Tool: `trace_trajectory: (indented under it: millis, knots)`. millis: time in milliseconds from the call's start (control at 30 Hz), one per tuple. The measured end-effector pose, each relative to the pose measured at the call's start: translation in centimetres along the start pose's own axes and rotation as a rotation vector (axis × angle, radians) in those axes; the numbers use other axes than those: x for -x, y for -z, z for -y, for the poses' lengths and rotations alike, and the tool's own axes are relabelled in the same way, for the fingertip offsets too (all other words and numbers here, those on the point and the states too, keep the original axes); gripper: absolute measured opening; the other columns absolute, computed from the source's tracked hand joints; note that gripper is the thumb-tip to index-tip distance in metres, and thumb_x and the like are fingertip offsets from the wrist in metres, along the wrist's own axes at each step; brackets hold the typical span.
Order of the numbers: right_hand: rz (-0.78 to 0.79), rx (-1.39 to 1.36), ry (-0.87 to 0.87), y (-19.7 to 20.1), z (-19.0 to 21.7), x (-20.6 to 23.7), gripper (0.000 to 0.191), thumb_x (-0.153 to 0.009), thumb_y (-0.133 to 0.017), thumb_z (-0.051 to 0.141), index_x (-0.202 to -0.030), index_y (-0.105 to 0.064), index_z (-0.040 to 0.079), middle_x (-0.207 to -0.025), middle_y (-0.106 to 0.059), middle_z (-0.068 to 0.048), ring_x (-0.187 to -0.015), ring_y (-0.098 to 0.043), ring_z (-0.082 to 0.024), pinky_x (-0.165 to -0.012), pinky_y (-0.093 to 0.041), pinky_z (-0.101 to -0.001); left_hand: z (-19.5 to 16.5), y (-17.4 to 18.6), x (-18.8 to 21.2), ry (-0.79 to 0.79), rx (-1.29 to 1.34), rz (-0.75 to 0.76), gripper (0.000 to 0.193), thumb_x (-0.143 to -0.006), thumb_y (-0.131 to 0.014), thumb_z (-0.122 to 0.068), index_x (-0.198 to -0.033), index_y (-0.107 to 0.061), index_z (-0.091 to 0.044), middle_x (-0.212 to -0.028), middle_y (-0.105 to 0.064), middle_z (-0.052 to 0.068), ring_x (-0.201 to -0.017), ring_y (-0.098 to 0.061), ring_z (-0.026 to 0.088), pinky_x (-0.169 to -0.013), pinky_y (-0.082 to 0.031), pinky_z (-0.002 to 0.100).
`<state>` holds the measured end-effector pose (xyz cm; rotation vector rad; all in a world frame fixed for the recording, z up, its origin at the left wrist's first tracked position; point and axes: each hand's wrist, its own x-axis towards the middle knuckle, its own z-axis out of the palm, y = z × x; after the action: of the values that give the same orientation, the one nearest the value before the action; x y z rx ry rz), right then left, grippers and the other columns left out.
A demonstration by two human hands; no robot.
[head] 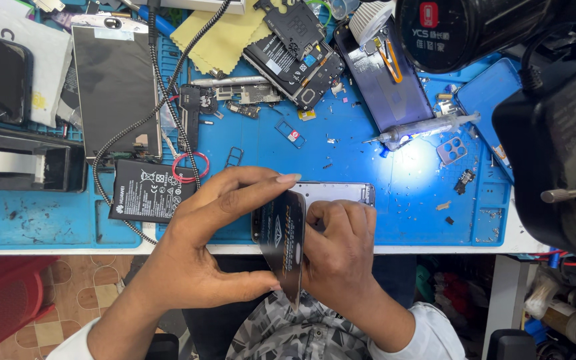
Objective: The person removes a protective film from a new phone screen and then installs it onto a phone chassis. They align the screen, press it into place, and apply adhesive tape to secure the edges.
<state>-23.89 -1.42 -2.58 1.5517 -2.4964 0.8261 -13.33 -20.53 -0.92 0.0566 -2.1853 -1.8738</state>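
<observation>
Half the silver phone frame (339, 193) hides under both hands at the desk (381, 227) edge. Left hand (211, 233) pinches a black card (287, 243); right hand (338, 247) presses closed on the frame.

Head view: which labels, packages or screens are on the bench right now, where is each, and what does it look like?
Dark card: flat, black, pale markings, held on edge between left hand and right hand.
Battery: left of the hands, black rectangle, white symbols.
Phone screen panel: upper left, dark, unlit.
Round black label: top right, red mark.
Yellow cloth: top centre.
</observation>
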Motion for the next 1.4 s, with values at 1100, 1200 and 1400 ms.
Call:
trace_trajectory:
  millis: [1100,1200,1400]
  knots:
    - [-0.021,0.030,0.008,-0.27,-0.10,-0.03,0.035,-0.079,-0.079,0.032,-0.105,-0.074,0.009,-0.095,-0.058,-0.006,-0.093,-0.051,-0.026,-0.079,-0.034,-0.0437,0.44,0.18,0.11,0.016,0.043,0.019,0.084,-0.077,-0.087,-0.040,-0.150,-0.059,-0.010,-0.144,-0.064,0.015,-0.134,-0.066,0.028,-0.117,-0.053,0.041]
    - [-0.011,0.038,0.003,-0.22,-0.16,0.10,0.034,-0.079,-0.078,0.028,-0.107,-0.075,0.009,-0.097,-0.059,-0.006,-0.094,-0.052,-0.026,-0.081,-0.035,-0.0436,0.45,0.06,0.16,0.020,0.049,0.017,0.084,-0.076,-0.087,-0.040,-0.150,-0.059,-0.010,-0.144,-0.064,0.015,-0.135,-0.066,0.028,-0.117,-0.052,0.041]
    - [-0.002,0.031,0.025,-0.17,-0.25,0.03,0.036,-0.079,-0.078,0.031,-0.107,-0.073,0.008,-0.098,-0.058,-0.007,-0.095,-0.052,-0.027,-0.082,-0.036,-0.0444,0.46,-0.01,0.16,0.005,0.016,0.003,0.085,-0.076,-0.088,-0.041,-0.150,-0.059,-0.010,-0.143,-0.065,0.014,-0.135,-0.065,0.028,-0.117,-0.052,0.041]
